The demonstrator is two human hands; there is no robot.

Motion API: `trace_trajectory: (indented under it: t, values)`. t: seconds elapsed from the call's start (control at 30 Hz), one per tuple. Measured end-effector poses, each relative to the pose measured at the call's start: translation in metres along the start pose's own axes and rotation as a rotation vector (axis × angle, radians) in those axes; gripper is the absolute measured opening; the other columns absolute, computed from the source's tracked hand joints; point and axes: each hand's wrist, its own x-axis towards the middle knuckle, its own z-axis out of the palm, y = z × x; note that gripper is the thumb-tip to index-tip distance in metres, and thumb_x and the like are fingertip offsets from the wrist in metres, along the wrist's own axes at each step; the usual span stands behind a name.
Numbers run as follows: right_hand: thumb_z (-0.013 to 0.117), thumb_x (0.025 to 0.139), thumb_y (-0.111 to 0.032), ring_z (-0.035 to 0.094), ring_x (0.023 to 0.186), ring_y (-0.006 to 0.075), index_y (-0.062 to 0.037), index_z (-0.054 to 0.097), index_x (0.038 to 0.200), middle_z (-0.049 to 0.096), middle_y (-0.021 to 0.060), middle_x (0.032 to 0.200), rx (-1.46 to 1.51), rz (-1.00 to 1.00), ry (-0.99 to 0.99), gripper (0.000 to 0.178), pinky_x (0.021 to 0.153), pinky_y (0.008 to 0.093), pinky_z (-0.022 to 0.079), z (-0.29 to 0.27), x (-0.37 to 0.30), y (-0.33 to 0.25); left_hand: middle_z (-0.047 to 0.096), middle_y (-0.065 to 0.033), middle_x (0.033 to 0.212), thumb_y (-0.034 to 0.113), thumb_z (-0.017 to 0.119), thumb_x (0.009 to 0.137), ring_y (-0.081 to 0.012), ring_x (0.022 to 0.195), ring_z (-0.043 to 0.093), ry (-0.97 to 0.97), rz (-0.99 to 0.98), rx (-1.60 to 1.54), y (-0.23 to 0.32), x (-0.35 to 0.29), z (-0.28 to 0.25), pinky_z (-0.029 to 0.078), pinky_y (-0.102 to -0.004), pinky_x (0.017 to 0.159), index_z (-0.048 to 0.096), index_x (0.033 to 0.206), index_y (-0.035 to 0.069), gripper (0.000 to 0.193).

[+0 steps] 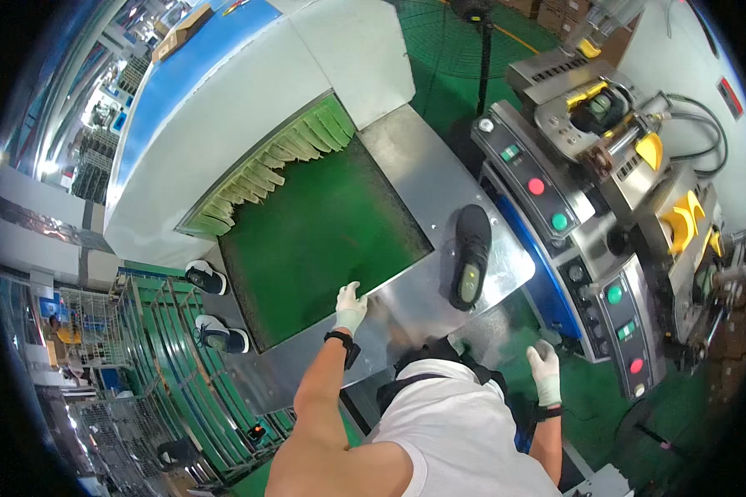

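My left hand (351, 310), in a white glove, hovers at the front edge of the green conveyor belt (319, 240). Its fingers are slightly bent and apart, with nothing held. My right hand (544, 371), also gloved, hangs low beside my body, its fingers loosely bent and no object visible in them. A black shoe (472, 257) lies on the metal table (406, 178) to the right of the belt. Left of the belt, two dark shoes with white soles, an upper one (205, 277) and a lower one (222, 334), rest on the metal ledge.
A white machine (265, 91) with a blue top stands behind the belt, green strips (273, 161) hanging across its opening. On the right is a press machine (588, 199) with coloured buttons and yellow clamps. A metal rack (174, 364) stands at the left; a fan (435, 50) is at the back.
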Motion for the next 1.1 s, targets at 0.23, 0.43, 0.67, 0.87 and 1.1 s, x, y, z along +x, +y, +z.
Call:
trace_trajectory:
  t: [0.23, 0.43, 0.67, 0.87, 1.1]
  values:
    - [0.08, 0.085, -0.026, 0.05, 0.134, 0.0358, 0.0091, 0.033, 0.147, 0.048, 0.027, 0.144, -0.121, -0.237, -0.042, 0.085, 0.111, 0.0416, 0.04, 0.167, 0.119, -0.139, 0.056, -0.0175, 0.132, 0.01, 0.065, 0.087, -0.038, 0.126, 0.048, 0.262, 0.341, -0.054, 0.039, 0.178, -0.047, 0.036, -0.0484, 0.111, 0.057, 0.13, 0.007, 0.044]
    - [0.081, 0.08, -0.014, 0.049, 0.131, 0.0333, 0.0049, 0.042, 0.144, 0.051, 0.0227, 0.139, -0.339, -0.365, 0.283, 0.078, 0.114, 0.0409, 0.035, 0.257, 0.123, -0.208, 0.056, -0.0161, 0.135, 0.008, 0.061, 0.09, -0.0378, 0.129, 0.047, 0.42, 0.526, -0.089, 0.076, 0.348, -0.089, 0.038, -0.0471, 0.111, 0.056, 0.132, 0.006, 0.042]
    - [0.074, 0.082, -0.001, 0.045, 0.135, 0.0283, 0.0019, 0.037, 0.148, 0.047, 0.0171, 0.145, -0.2, -0.275, 0.28, 0.076, 0.116, 0.0395, 0.033, 0.253, 0.127, -0.203, 0.068, -0.0248, 0.112, 0.02, 0.053, 0.095, -0.0434, 0.108, 0.063, 0.418, 0.15, 0.421, 0.04, 0.523, -0.191, 0.05, -0.0503, 0.094, 0.062, 0.123, 0.003, 0.034]
    - [0.073, 0.086, -0.013, 0.046, 0.133, 0.0274, 0.0012, 0.038, 0.148, 0.047, 0.0164, 0.144, -0.278, -0.316, 0.245, 0.073, 0.115, 0.0392, 0.033, 0.263, 0.129, -0.199, 0.066, -0.0211, 0.122, 0.033, 0.037, 0.104, -0.0396, 0.113, 0.063, 0.369, -0.19, 0.785, -0.2, 0.574, -0.295, 0.049, -0.0473, 0.097, 0.06, 0.13, 0.005, 0.045]
    - [0.07, 0.089, -0.02, 0.044, 0.135, 0.0279, 0.0017, 0.035, 0.15, 0.044, 0.016, 0.148, -0.344, -0.307, 0.221, 0.073, 0.116, 0.0402, 0.03, 0.25, 0.125, -0.188, 0.057, -0.0202, 0.139, 0.042, 0.033, 0.104, -0.0396, 0.125, 0.055, 0.3, -0.484, 0.383, -0.29, 0.629, -0.295, 0.044, -0.0464, 0.105, 0.056, 0.14, 0.007, 0.055]
